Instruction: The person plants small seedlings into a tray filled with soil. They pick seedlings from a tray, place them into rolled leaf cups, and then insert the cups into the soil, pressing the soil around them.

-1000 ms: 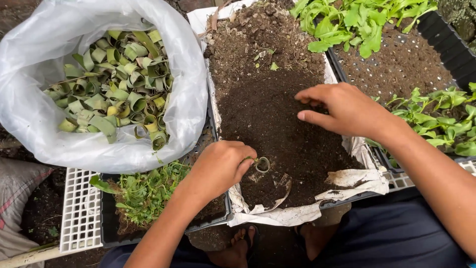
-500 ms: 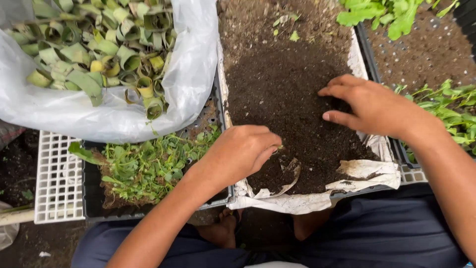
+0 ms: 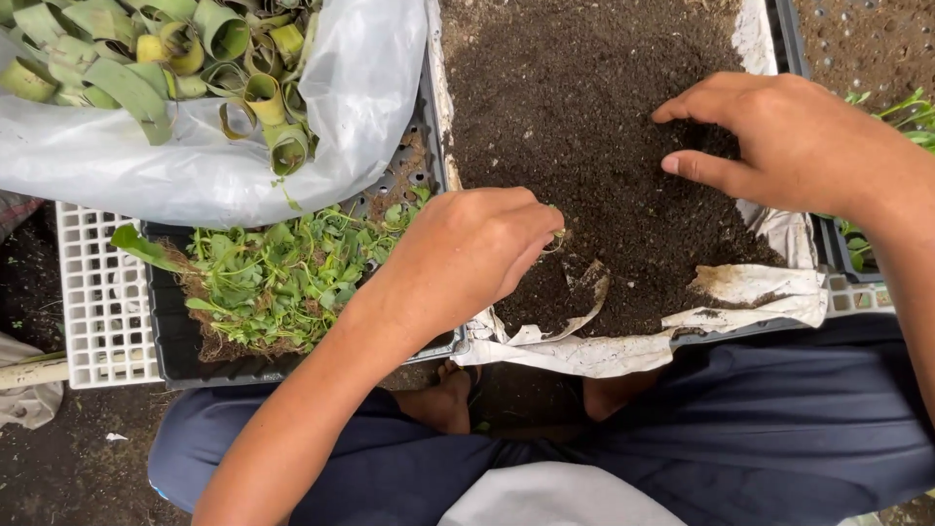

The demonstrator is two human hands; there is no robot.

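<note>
Leaf ring [image 3: 558,236] — a small curl of green, pinched at the fingertips of the left hand [image 3: 467,255] and mostly hidden by them, just above the dark soil [image 3: 584,127] at the near left part of the heap. Grip of the left hand: fingers together, clamped on that ring, knuckles up, wrist over the tray edge. Right hand [image 3: 779,136] over the right side of the soil, palm down, fingers curled and touching the surface, thumb held apart below them; nothing seen held, though the underside stays hidden. Soil heaped on torn white paper lining [image 3: 740,292] inside a black tray [image 3: 784,39], paper folded and curling at the near edge. To the left, a second black tray [image 3: 175,341] with small green seedlings [image 3: 282,278], resting on a white lattice tray [image 3: 93,292]. Above it, a clear plastic bag [image 3: 351,107] full of curled green leaf rings [image 3: 185,49], slumped against the soil tray. At far right, green leaves [image 3: 906,107], partly cut off. Below — dark blue trousers [image 3: 740,429] and bare feet [image 3: 443,404] on the ground.
</note>
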